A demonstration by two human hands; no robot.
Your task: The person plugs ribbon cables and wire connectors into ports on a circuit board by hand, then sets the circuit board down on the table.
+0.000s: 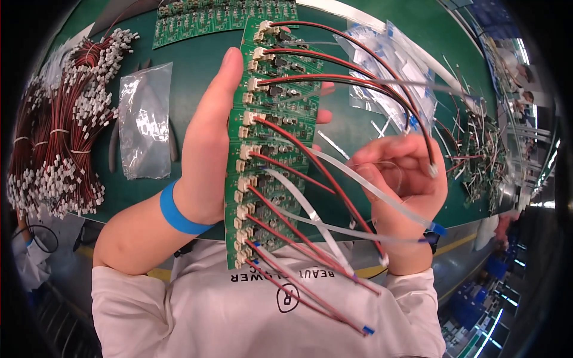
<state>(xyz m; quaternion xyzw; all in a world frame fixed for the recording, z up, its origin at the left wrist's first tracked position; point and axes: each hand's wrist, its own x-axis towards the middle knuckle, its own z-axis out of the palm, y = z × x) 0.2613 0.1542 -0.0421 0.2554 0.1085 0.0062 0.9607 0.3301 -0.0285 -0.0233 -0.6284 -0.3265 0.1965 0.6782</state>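
You are wearing a white shirt (233, 322) with loose, short sleeves (128, 304) that are ending near your elbows. Black letters (260, 277) and a black ring (288, 298) are showing on its front. A bright blue band (177, 210) is hugging your left wrist. Something dark (430, 241) is peeking out at your right wrist. Your left hand (206, 134) and right hand (412, 176) are showing bare.

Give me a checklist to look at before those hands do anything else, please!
1. Left hand holding the green circuit board: ok.
2. Red-and-black wires joined to sockets along the board's edge: ok.
3. Wires neatly apart: not ok, some cross the white ribbon cables.
4. Right hand gripping a wire: cannot tell, its fingers are curled.
5. Dark-handled tool uncovered: not ok, a clear bag lies over it.
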